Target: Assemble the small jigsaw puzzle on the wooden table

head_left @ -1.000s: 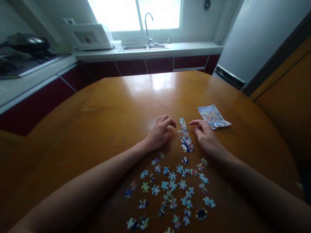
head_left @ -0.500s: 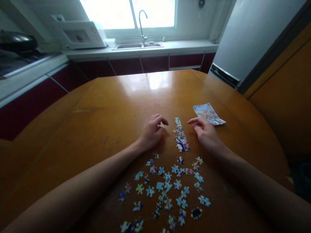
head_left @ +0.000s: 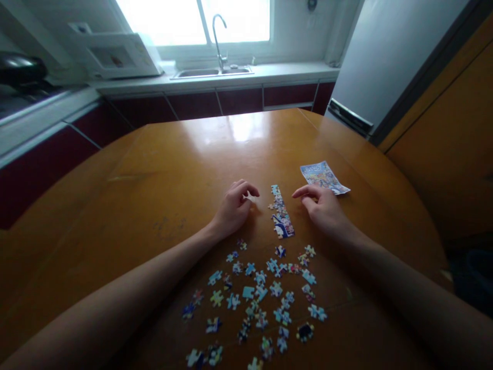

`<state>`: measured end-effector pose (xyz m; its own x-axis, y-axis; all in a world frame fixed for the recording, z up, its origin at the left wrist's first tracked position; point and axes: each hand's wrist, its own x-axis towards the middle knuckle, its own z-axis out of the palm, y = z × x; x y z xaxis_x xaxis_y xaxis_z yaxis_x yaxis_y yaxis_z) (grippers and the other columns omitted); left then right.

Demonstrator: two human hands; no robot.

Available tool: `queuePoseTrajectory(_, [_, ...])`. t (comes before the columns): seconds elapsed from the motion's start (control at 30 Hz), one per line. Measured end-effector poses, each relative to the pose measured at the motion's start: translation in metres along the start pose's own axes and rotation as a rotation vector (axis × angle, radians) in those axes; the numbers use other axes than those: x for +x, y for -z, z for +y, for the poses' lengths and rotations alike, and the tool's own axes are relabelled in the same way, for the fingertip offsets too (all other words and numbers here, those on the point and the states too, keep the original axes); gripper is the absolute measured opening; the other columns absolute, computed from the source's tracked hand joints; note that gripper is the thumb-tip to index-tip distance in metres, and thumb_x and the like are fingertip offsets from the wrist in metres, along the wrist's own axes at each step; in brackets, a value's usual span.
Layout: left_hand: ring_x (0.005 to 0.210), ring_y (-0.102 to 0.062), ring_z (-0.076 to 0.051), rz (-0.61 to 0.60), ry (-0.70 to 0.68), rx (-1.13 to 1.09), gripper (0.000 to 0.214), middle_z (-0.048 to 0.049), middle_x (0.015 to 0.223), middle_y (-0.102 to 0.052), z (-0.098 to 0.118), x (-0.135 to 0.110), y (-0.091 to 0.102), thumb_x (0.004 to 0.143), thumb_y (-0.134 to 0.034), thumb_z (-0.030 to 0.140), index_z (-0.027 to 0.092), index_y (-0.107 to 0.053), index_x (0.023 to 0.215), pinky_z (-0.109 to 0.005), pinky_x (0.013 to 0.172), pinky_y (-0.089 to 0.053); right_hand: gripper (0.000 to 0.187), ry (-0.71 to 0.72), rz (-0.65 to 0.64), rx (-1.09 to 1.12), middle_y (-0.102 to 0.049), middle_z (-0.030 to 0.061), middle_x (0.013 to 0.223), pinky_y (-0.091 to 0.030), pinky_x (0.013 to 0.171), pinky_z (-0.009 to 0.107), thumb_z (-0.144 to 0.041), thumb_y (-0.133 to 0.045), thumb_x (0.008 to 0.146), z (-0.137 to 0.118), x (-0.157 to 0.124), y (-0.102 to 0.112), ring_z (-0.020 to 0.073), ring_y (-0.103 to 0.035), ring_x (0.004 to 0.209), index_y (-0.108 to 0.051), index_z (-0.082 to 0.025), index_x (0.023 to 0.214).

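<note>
Left grip (head_left: 233, 208): loosely curled, released, holding nothing; just left of the strip (head_left: 281, 211), apart from it.
Right grip (head_left: 324, 208): likewise holding nothing, pointing leftward; just right of the strip, apart.
Strip: flat on the table (head_left: 185, 154) between the two grips, long axis running near to far, about equally close to either.
Loose pieces (head_left: 248, 293): scattered on the strip's near side.
Leaflet (head_left: 321, 174): beyond the right grip, partly hidden.

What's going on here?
A person's bare left hand and bare right hand flank a narrow multicoloured strip of joined cardboard-like jigsaw pieces on a shiny brown wooden table, touching neither side. No piece shows in either hand. Small multicoloured loose jigsaw pieces lie scattered nearer the person; a colourful printed paper sheet lies beyond the right hand.
</note>
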<state>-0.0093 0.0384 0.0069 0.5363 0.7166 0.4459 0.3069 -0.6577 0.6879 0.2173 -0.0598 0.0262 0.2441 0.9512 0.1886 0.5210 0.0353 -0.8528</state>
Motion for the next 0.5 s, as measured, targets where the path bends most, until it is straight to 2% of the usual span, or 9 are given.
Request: queuePoseTrajectory(0.5, [0.081, -0.05, -0.017, 0.007, 0.017, 0.0, 0.028, -0.0019, 0.081, -0.055, 0.0034, 0.0014, 0.0007, 0.07, -0.045, -0.002, 0.017, -0.061, 0.081, -0.03, 0.071, -0.041, 0.022, 0.044, -0.084, -0.049, -0.074, 0.0081, 0.09, -0.049, 0.074, 0.036, -0.014, -0.052, 0.085, -0.0045, -0.0012, 0.0084, 0.0209, -0.065, 0.081, -0.073, -0.019, 0.085])
